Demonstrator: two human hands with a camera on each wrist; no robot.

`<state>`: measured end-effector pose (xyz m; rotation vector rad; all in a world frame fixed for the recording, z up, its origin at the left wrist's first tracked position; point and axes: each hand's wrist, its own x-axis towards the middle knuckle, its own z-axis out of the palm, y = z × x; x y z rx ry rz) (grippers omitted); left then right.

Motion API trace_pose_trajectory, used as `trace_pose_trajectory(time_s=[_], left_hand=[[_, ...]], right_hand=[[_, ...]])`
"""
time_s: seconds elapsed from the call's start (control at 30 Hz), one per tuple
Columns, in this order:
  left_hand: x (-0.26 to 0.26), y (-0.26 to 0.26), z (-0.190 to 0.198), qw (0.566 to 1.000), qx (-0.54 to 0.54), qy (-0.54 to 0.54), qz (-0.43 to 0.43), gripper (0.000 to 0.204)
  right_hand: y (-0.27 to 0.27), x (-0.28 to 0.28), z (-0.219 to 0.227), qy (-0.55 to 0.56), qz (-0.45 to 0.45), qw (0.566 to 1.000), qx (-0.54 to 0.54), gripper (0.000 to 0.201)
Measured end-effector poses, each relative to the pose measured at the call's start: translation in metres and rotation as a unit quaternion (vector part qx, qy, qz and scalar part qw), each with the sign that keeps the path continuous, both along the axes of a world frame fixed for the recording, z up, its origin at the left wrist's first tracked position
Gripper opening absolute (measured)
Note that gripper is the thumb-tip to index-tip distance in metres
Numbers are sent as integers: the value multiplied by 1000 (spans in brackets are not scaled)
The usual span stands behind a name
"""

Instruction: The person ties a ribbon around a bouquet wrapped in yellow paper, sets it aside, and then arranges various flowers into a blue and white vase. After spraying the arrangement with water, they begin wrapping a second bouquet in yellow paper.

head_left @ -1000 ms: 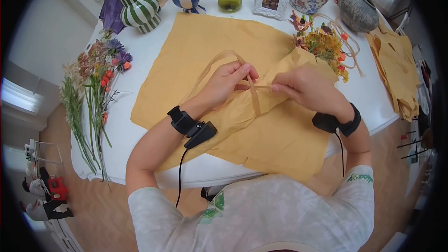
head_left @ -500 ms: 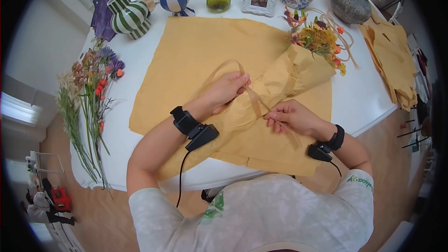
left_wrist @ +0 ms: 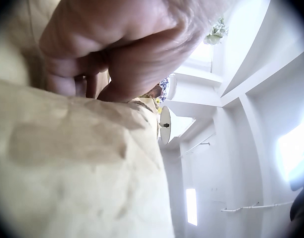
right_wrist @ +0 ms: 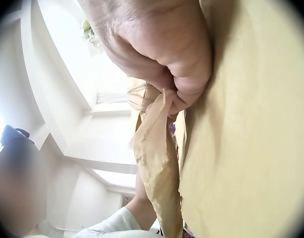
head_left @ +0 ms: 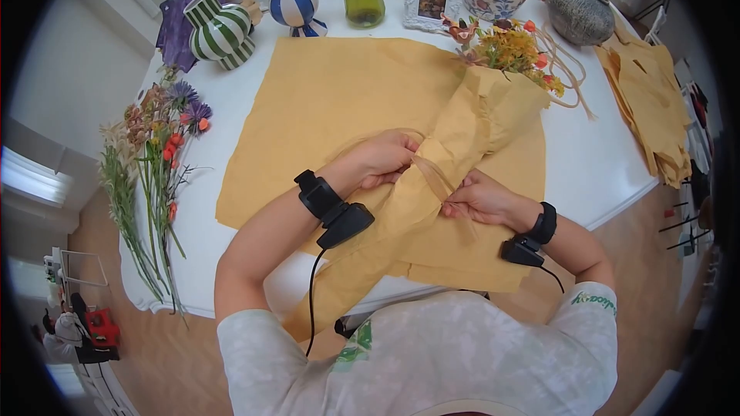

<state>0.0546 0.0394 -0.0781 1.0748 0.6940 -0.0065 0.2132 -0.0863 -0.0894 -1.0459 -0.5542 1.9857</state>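
Note:
A bouquet wrapped in tan paper (head_left: 470, 127) slants across the front of the table, its yellow and orange flowers (head_left: 509, 50) showing at the upper right end. Round its narrow waist runs a tan ribbon (head_left: 437, 176). On the left side of the waist, my left hand (head_left: 385, 158) grips the ribbon with curled fingers; in the left wrist view the paper (left_wrist: 87, 148) hides its fingertips. From the right side, my right hand (head_left: 484, 196) pinches the ribbon near its frayed tail (right_wrist: 154, 129), which hangs down from the fingers in the right wrist view.
Flat tan paper sheets (head_left: 331, 85) lie under the bouquet. Loose flower stems (head_left: 154, 185) lie at the left. Along the back stand a green-striped vase (head_left: 220, 35), a blue-striped vase (head_left: 293, 4), a green bottle (head_left: 364, 4), a picture frame (head_left: 432, 1) and a grey pot (head_left: 578, 11). More paper (head_left: 644, 100) hangs at the right.
My right hand has come down from above the bouquet to its right side with the ribbon. The ribbon loop has drawn smaller, and the bouquet's lower end has swung towards my body.

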Motion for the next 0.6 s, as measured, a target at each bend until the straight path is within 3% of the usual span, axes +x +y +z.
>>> trace_pose_trajectory(time_s=[0.07,0.13,0.47,0.53,0.6], left_hand=[[2,0,-3,1000,-7,-12,-15,11],[1,-2,2,998,-39,-13,-41,28],[2,-6,3,998,16,54,-35,23],[4,-6,-7,997,43,60,17,14],[2,-5,-12,997,56,48,16,13]], right_hand=[[0,4,0,17,11,1000,7,23],[1,6,1,36,22,999,15,25],[3,10,2,41,61,997,31,32],[3,10,3,46,49,997,32,32],[3,10,4,28,57,997,39,33]])
